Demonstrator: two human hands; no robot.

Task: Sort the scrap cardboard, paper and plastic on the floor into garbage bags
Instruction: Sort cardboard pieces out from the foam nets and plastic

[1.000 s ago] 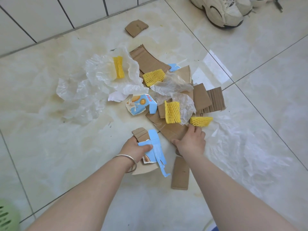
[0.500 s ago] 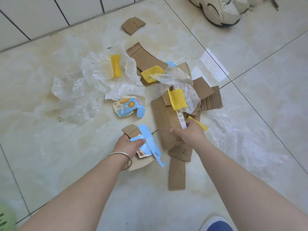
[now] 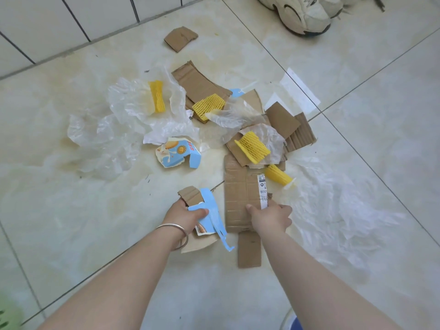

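A long brown corrugated cardboard panel is pinched at its near edge by the right hand, thumb on top and fingers curled beneath. A small stack of torn brown card and light-blue printed carton strips is clamped by the left hand, just left of the panel.

Hazards, as judged:
- Yellow foam fruit netting and crumpled clear plastic film rest on cardboard scraps at the panel's far end. If the panel is dragged or lifted, these may be carried along and plastic mixed into the cardboard lot.
- A second yellow net lies at the panel's right edge and may be snagged.
- The blue strips hang loosely from the left-hand stack and may slip out.
- A short brown cardboard strip lies partly under the panel's near end and may be left behind.

No garbage bag can be identified with certainty.

Markings: a white label strip on the panel reads "B00", the remainder being illegible. A torn blue carton piece, left of the panel's far end, bears a round emblem; its text cannot be read.
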